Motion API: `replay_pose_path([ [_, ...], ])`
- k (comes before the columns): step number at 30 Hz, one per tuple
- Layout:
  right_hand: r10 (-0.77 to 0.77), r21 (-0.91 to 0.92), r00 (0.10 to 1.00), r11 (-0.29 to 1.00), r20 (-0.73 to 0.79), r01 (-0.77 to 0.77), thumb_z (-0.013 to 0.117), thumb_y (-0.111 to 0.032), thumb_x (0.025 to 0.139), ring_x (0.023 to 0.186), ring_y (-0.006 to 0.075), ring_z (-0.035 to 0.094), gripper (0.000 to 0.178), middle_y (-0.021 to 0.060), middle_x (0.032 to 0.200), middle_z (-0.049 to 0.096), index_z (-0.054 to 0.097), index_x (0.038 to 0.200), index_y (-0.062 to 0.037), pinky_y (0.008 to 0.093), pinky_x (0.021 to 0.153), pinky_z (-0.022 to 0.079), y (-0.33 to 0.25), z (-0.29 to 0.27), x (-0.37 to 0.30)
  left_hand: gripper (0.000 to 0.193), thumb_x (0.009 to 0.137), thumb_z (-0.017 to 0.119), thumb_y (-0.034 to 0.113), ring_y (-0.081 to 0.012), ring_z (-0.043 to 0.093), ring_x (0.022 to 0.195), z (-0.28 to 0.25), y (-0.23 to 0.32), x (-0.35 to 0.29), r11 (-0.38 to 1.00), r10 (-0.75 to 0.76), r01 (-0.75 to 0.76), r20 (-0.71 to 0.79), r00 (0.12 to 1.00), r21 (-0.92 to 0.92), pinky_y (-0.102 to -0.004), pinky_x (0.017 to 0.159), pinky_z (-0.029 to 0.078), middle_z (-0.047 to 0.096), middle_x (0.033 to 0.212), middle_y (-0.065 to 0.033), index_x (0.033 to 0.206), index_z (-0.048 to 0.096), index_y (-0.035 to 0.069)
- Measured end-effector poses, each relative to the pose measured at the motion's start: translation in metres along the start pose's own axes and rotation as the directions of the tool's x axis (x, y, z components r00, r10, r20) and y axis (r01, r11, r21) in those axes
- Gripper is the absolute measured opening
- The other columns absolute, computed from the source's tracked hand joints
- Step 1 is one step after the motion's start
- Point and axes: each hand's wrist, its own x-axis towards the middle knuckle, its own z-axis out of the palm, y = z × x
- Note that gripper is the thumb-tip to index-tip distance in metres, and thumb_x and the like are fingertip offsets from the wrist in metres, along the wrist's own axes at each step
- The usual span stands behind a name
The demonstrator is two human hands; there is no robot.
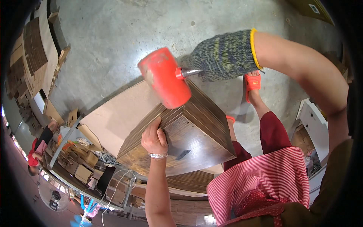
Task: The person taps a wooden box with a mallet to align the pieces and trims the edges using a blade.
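My right hand (206, 56), in a grey-green knitted glove with a yellow cuff, grips a red-headed mallet (166, 77) by its handle. The mallet head is slightly blurred and overlaps the far corner of a stack of dark wood-grain boards (206, 119). Whether it touches them I cannot tell. My bare left hand (154, 137) rests on the top board (185, 145), its fingers bent over the left edge and the thumb on the surface. A small dark mark (183, 154) shows on that board near the thumb.
A pale board (113, 109) lies beneath and left of the stack. A cluttered table (62, 176) with cardboard and cables stands at left, a person in red (34, 157) beyond it. A white cabinet (314, 128) stands at right. My orange slippers (252, 84) are near the stack.
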Motion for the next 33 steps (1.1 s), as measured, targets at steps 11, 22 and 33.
replay_pose_path([
  [11,0.286,0.572,0.909,0.818,-0.304,-0.067,0.056,-0.027,0.084,0.084,0.0373,0.058,0.044,0.0163,0.100,0.059,0.045,0.123,-0.0104,0.0431,0.074,0.046,0.049,0.117,-0.011,0.043,0.094,0.034,0.034,-0.0308,0.063,0.077,-0.002,-0.002,-0.005,1.000,-0.025,0.025,0.016,1.000,-0.001,-0.0385,0.071,0.048,0.066,0.086,-0.0135,0.096,0.066,0.006],
  [22,0.745,0.897,0.502,-0.393,0.439,-0.201,0.050,-0.021,0.084,0.045,0.0117,0.047,0.013,0.0020,0.063,0.047,0.048,0.087,-0.0081,0.0274,0.038,0.043,-0.037,0.277,-0.160,0.050,0.096,0.028,0.038,-0.0283,0.059,0.101,-0.011,-0.016,0.002,0.974,-0.173,0.212,0.342,0.924,-0.079,-0.0375,0.086,0.044,0.063,0.109,-0.0146,0.114,0.061,0.005],
  [33,0.407,0.519,0.634,-0.855,0.658,0.009,0.050,-0.021,0.090,0.044,0.0095,0.042,0.014,-0.0017,0.059,0.044,0.044,0.078,-0.0161,0.0255,0.037,0.038,-0.082,0.396,-0.184,0.075,0.088,0.024,0.065,-0.0244,0.028,0.133,0.026,0.001,0.116,0.818,-0.122,0.561,0.917,0.381,-0.124,-0.0340,0.108,0.023,0.027,0.146,-0.0114,0.141,0.031,0.011],
])
